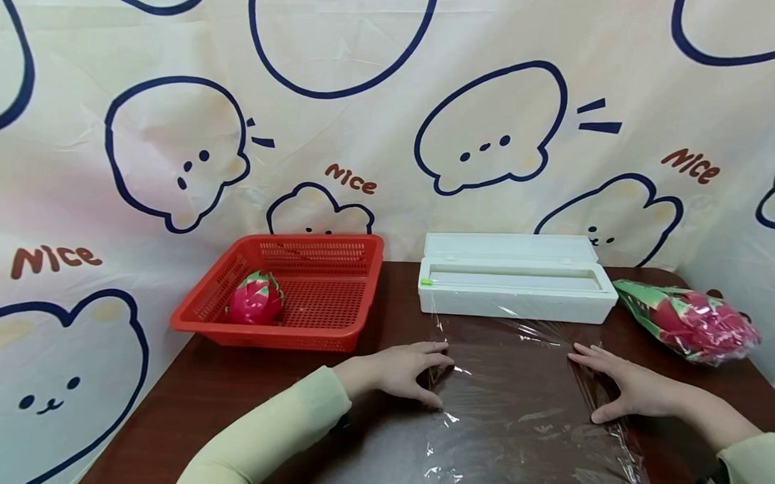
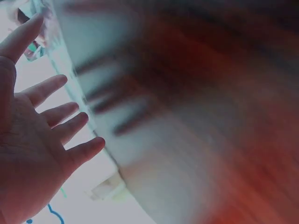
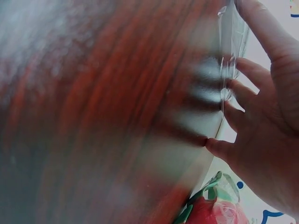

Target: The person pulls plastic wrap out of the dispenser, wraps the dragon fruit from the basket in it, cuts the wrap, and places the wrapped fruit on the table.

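Observation:
A sheet of clear plastic wrap (image 1: pixel 517 396) lies over the dark wooden table, drawn out from a white wrap dispenser box (image 1: pixel 517 289) whose lid stands raised. At the sheet's left edge is my left hand (image 1: pixel 403 371), fingers spread and thumb apart. My right hand (image 1: pixel 642 386) touches the right edge with fingers extended. In the right wrist view, the fingertips of the right hand (image 3: pixel 261 112) meet the film's edge. The left wrist view shows the left hand (image 2: pixel 42 126) with its fingers spread, pinching nothing.
A red plastic basket (image 1: pixel 313 339) holding one dragon fruit (image 1: pixel 256 299) stands at the back left. Right of the dispenser lies a film-wrapped dragon fruit (image 1: pixel 692 320). A printed cloth (image 1: pixel 391 128) hangs behind the table (image 1: pixel 254 387).

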A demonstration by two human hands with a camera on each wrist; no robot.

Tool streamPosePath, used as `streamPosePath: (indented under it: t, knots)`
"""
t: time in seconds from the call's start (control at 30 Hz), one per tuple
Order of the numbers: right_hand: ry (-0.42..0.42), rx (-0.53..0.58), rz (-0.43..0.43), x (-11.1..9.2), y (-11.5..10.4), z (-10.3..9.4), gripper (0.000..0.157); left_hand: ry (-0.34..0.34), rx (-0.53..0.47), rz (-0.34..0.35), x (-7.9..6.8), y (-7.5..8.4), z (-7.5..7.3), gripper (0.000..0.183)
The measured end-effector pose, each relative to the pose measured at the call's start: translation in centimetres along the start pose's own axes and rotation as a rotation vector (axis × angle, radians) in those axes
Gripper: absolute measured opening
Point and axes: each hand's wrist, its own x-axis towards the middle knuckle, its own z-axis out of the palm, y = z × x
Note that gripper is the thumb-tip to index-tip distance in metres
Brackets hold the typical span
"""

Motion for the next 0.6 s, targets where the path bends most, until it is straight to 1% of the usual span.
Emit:
streamPosePath:
  t: [0.07,0.13,0.23,0.33,0.43,0.53,0.6]
  knots:
    - [-0.006,0.0,0.006,0.0,0.0,0.0,0.091,0.018,-0.015,0.008,-0.8,0.1,-0.4,0.072]
    - [-0.01,0.002,0.01,0.0,0.0,0.0,0.09,0.051,-0.033,0.026,-1.7,0.2,-0.8,0.071]
    - [-0.014,0.008,0.024,0.0,0.0,0.1,0.089,0.127,-0.065,0.07,-3.2,0.4,-1.7,0.066]
    - [-0.015,0.007,0.034,0.0,-0.1,0.1,0.09,0.23,-0.105,0.111,-4.7,0.5,-2.8,0.058]
    - [-0.017,0.008,0.043,0.0,-0.1,0.0,0.09,0.346,-0.155,0.131,-6.3,0.2,-4.1,0.049]
    - [-0.021,0.013,0.047,0.1,-0.1,0.0,0.09,0.454,-0.208,0.119,-7.8,-0.5,-5.3,0.045]
    - [-0.026,0.015,0.049,0.1,-0.1,0.0,0.09,0.508,-0.233,0.093,-8.8,-1.2,-6.0,0.045]
